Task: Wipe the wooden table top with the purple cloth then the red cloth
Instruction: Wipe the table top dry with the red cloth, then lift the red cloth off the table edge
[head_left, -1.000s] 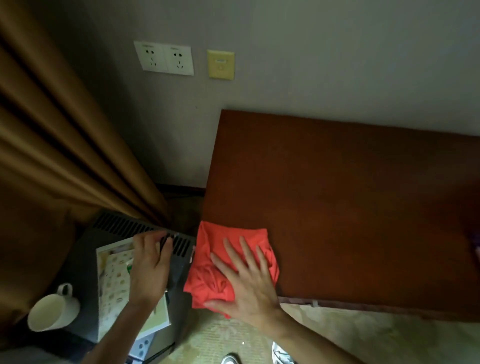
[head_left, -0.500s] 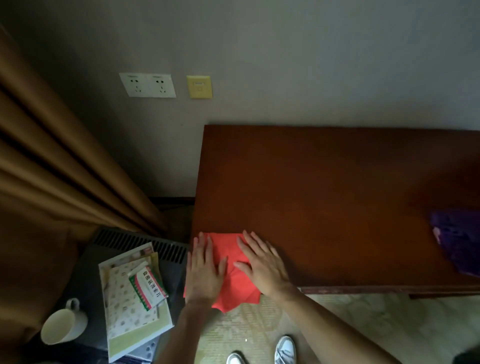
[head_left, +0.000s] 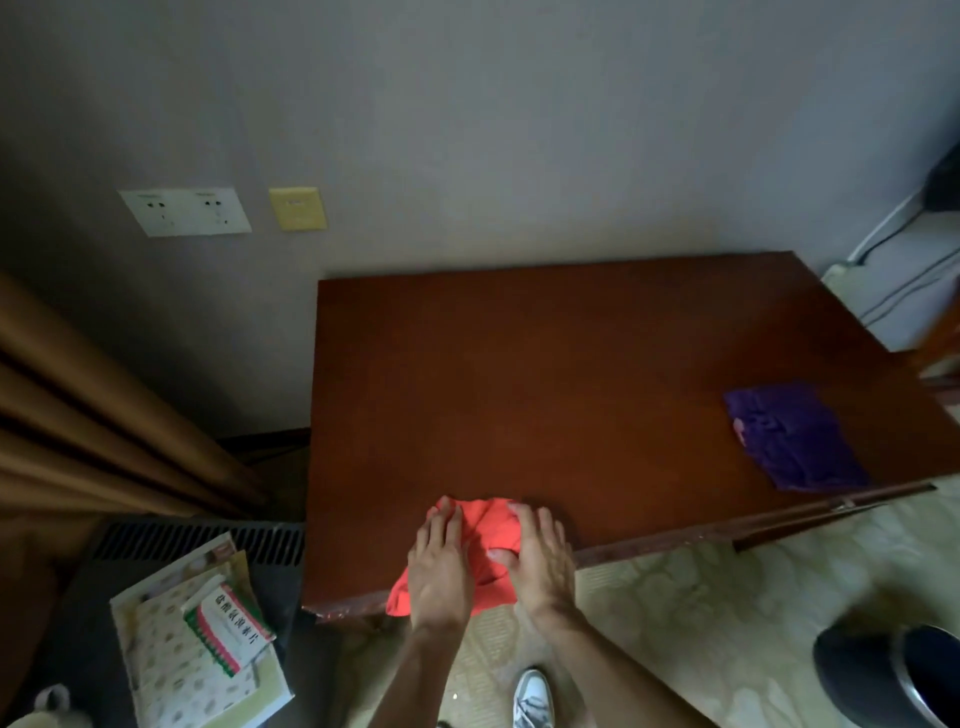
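The red cloth lies at the near edge of the wooden table top, with its lower part hanging over the edge. My left hand presses flat on the cloth's left side. My right hand presses flat on its right side. Both sets of fingers are spread on the fabric. The purple cloth lies crumpled at the table's right near corner, far from both hands.
Left of the table a dark low unit carries a stack of booklets and a white mug. Brown curtains hang at the left. A dark bin stands at the bottom right. My shoe is below the table.
My left hand left the booklets and joined my right hand on the red cloth. The cloth slid to the right along the near edge. The view shifted right, revealing the purple cloth.
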